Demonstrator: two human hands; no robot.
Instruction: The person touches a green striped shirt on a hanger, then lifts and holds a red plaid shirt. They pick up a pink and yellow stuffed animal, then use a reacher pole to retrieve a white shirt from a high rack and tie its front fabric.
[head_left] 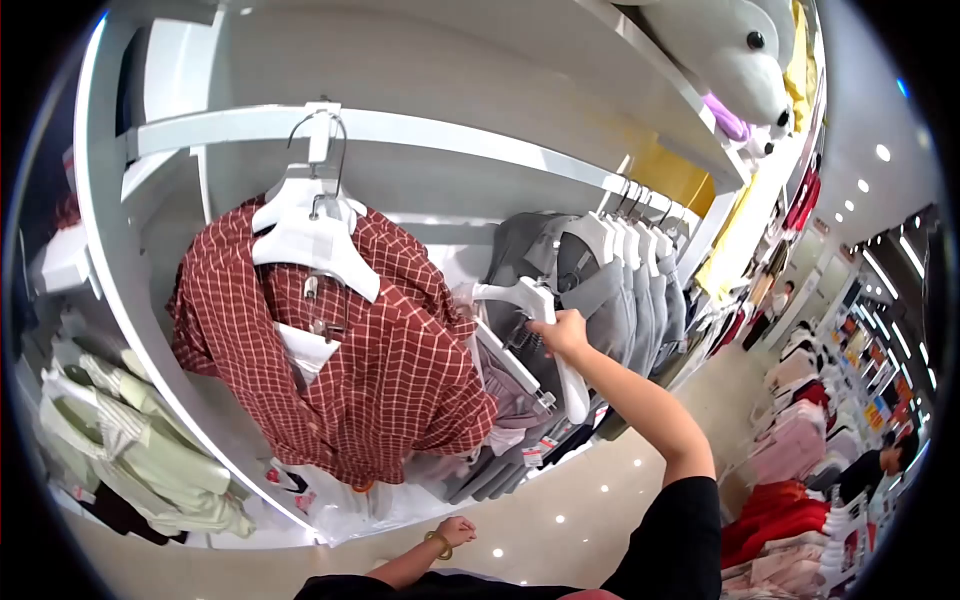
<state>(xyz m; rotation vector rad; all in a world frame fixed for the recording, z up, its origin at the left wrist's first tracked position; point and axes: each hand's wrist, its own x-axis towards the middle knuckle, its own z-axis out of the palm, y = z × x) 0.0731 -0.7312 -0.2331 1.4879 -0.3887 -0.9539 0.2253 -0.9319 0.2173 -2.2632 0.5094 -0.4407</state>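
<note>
My right hand [564, 333] is closed around a white clothes hanger [573, 392], in front of the rail at the middle of the view. Right beside this hand, mauve garments [512, 392] hang from a clip bar with metal clips. To the left, a red checked shirt [350, 400] hangs from the rail on stacked white hangers [312, 225]. Just right of my right hand is a row of grey garments [620, 310] on white hangers. Low in the view, my left hand [456, 531] has its fingers curled with nothing in them, and a gold bracelet [438, 545] circles its wrist.
A white rail [430, 140] crosses the bay under a shelf with a large plush toy [725, 60]. Light green clothes [140, 430] hang left of the white upright [110, 240]. Racks of red and pink clothes [785, 450] line the right, with a person [870, 475] among them.
</note>
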